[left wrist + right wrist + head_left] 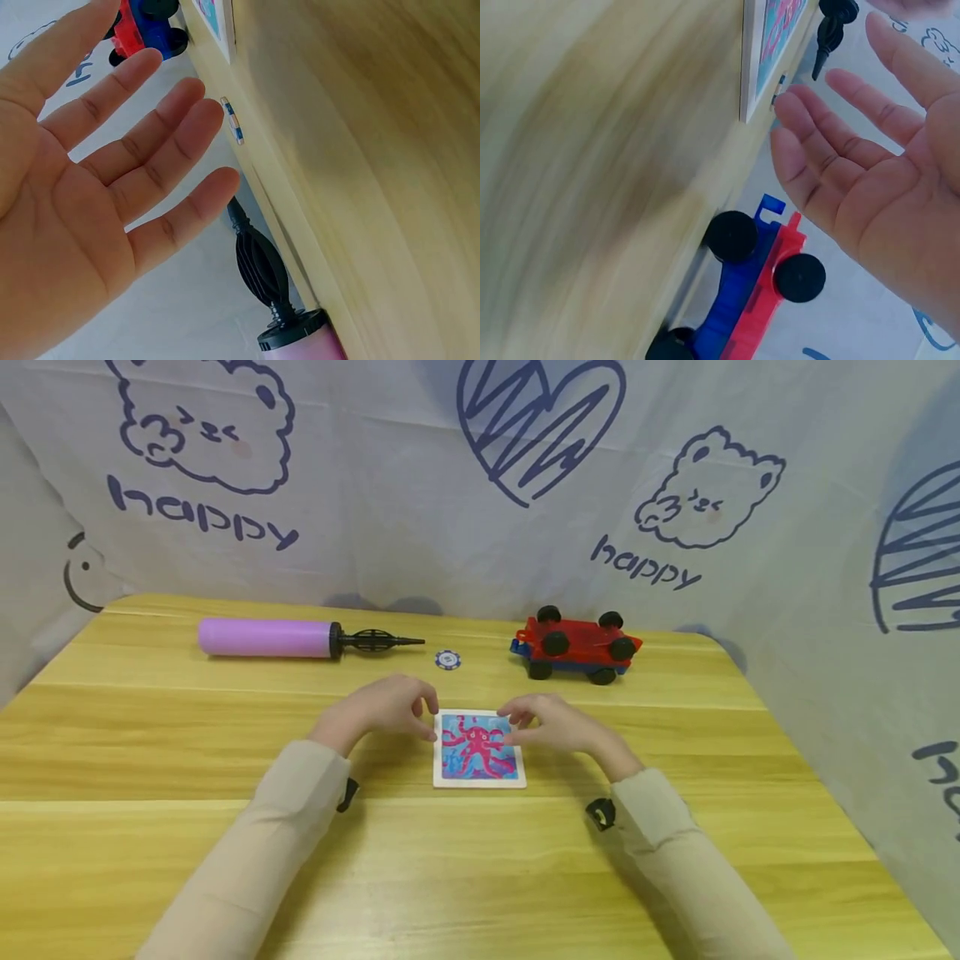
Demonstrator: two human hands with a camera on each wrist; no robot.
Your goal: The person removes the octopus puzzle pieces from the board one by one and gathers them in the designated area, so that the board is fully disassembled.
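A square octopus picture [480,747] with a white border lies flat on the wooden table, pink on blue. My left hand [390,703] hovers at its upper left edge, thumb and fingers bent loosely; whether they touch the border I cannot tell. On the other side, my right hand [555,724] is over the upper right corner, its fingertips overlapping the picture in the head view. In the left wrist view the left palm [67,225] faces the camera with spread fingers and holds nothing. Loosely bent fingers and nothing in the grasp also show on the right hand [877,172].
Behind the picture lie a purple hand pump [266,637] with a black nozzle and a blue-and-white poker chip [447,660]. At the back right, a red toy car [577,639] rests wheels up on a blue one [570,667]. A drawn-on white cloth [405,485] hangs behind the table.
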